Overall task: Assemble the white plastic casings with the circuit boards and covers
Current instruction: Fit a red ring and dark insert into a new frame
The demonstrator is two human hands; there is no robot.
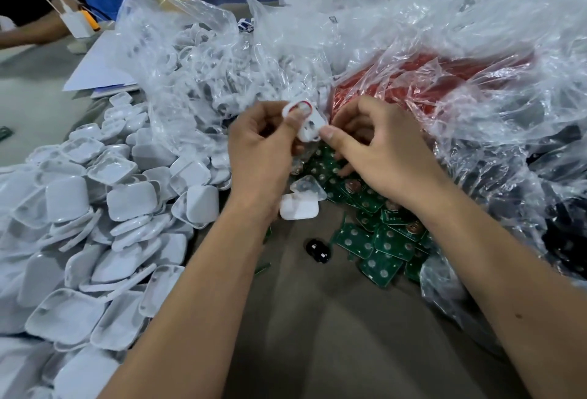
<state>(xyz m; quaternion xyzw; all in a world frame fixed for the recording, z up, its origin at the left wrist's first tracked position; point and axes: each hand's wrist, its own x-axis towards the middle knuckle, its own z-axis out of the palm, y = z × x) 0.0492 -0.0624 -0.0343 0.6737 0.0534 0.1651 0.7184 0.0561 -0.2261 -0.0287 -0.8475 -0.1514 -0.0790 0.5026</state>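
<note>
White casing (307, 122) pinched by both hands, its underside hidden by fingers (330, 134).

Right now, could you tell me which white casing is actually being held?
The white casing with the red-rimmed ring, pinched between both hands; the others lie loose.

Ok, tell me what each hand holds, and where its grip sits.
Both hold one small white plastic casing. Left hand has its thumb on the ringed upper end; right hand pinches its lower right corner.
</note>
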